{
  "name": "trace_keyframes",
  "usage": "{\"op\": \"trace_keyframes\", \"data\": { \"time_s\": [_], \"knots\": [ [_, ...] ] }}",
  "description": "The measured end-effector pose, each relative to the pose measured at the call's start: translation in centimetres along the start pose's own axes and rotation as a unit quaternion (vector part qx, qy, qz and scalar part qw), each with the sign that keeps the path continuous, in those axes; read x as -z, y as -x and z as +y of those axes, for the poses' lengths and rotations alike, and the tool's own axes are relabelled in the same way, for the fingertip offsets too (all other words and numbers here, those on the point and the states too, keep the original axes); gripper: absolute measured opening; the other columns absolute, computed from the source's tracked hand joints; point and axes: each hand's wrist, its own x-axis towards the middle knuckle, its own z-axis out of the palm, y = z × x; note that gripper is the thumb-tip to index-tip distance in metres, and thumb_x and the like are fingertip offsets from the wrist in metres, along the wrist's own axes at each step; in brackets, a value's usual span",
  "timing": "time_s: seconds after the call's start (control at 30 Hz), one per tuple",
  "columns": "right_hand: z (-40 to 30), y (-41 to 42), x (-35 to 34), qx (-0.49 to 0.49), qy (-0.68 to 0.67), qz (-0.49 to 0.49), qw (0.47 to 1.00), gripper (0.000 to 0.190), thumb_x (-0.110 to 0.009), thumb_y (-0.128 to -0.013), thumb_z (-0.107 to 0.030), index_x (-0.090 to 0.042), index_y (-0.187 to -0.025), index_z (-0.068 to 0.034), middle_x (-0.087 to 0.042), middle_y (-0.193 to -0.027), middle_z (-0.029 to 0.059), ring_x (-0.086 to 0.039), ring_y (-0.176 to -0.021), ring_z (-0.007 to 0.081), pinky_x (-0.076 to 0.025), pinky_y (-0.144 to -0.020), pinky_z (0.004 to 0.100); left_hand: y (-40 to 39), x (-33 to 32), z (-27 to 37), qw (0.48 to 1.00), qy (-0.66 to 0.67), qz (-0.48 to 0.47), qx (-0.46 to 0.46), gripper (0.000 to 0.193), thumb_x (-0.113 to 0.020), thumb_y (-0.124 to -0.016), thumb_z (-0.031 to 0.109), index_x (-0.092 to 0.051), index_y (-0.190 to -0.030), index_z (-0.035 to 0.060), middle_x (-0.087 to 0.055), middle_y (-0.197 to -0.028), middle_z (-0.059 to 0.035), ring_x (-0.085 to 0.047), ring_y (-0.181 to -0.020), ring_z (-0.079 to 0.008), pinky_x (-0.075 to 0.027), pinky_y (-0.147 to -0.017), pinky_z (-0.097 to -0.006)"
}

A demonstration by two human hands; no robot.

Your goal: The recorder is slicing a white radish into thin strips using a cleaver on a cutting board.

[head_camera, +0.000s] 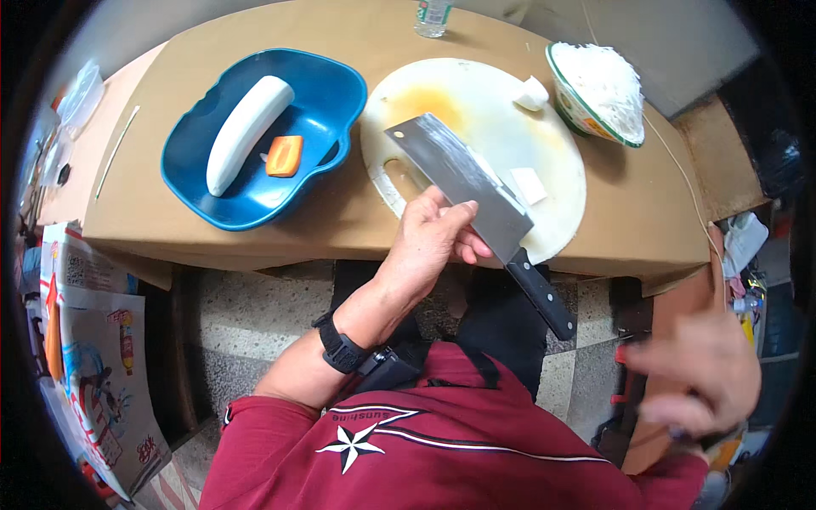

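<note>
My left hand grips a cleaver by its steel blade, thumb on the upper face. The blade is over the near part of a round white cutting board, and its black riveted handle slants down past the table edge toward me. Beside the blade a flat white vegetable piece lies on the board. Farther back, near the rim, is a white vegetable end piece. My right hand is blurred, off to the right beside the table, its thumb and forefinger apart with nothing visible between them.
Left of the board, a blue basin holds a peeled white radish and an orange carrot piece. A bowl of white shreds stands at the back right. A clear bottle is at the rear; a thin stick lies far left.
</note>
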Motion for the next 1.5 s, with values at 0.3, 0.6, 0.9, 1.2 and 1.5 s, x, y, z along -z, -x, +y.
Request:
{"op": "trace_keyframes", "data": {
  "time_s": [0.3,0.6,0.9,1.2,1.5],
  "knots": [
    [8.9,-10.3,-7.7,-0.117,0.104,0.290,0.944,0.028,-0.071,-0.085,-0.020,-0.067,-0.099,0.003,-0.066,-0.089,0.0161,-0.065,-0.074,0.0287,-0.051,-0.069,0.0375,0.3,0.1,-0.3,0.999,-0.015,0.035,-0.023,0.021,-0.053,-0.099,0.013,-0.054,-0.113,-0.0021,-0.070,-0.085,-0.0133,-0.067,-0.062,-0.0136,-0.053,-0.053,-0.0217],
    [10.8,-11.1,-10.0,-0.113,0.107,0.292,0.944,0.021,-0.068,-0.084,-0.018,-0.068,-0.098,-0.003,-0.065,-0.092,0.0162,-0.066,-0.087,0.0376,-0.052,-0.076,0.0460,0.7,-1.0,0.1,0.997,-0.029,0.051,-0.042,0.021,-0.054,-0.098,0.014,-0.054,-0.114,0.0005,-0.070,-0.086,-0.0116,-0.067,-0.061,-0.0136,-0.053,-0.053,-0.0218],
    [13.3,-12.3,-9.9,-0.080,-0.001,0.337,0.938,0.012,-0.063,-0.085,-0.012,-0.066,-0.087,0.000,-0.068,-0.084,0.0184,-0.066,-0.080,0.0368,-0.052,-0.072,0.0458,0.9,-1.7,0.3,0.995,-0.061,0.070,-0.042,0.022,-0.055,-0.098,0.014,-0.055,-0.115,0.0008,-0.070,-0.087,-0.0114,-0.067,-0.061,-0.0140,-0.052,-0.052,-0.0218],
    [14.0,-15.0,-10.0,0.054,-0.032,0.395,0.917,0.018,-0.069,-0.082,-0.015,-0.070,-0.098,-0.007,-0.067,-0.097,0.0108,-0.065,-0.092,0.0303,-0.053,-0.081,0.0398,0.6,-1.5,0.4,0.993,-0.068,0.084,-0.056,0.023,-0.056,-0.098,0.015,-0.055,-0.117,0.0012,-0.070,-0.087,-0.0111,-0.067,-0.061,-0.0139,-0.052,-0.052,-0.0216],
    [15.1,-17.4,-10.5,0.046,0.080,0.372,0.924,0.025,-0.065,-0.086,-0.016,-0.072,-0.110,-0.019,-0.063,-0.105,0.0054,-0.059,-0.103,0.0263,-0.053,-0.086,0.0391,1.1,-1.4,0.7,0.990,-0.096,0.089,-0.050,0.022,-0.057,-0.097,0.013,-0.057,-0.115,0.0004,-0.069,-0.087,-0.0112,-0.067,-0.060,-0.0152,-0.052,-0.050,-0.0227]
  ]
}}
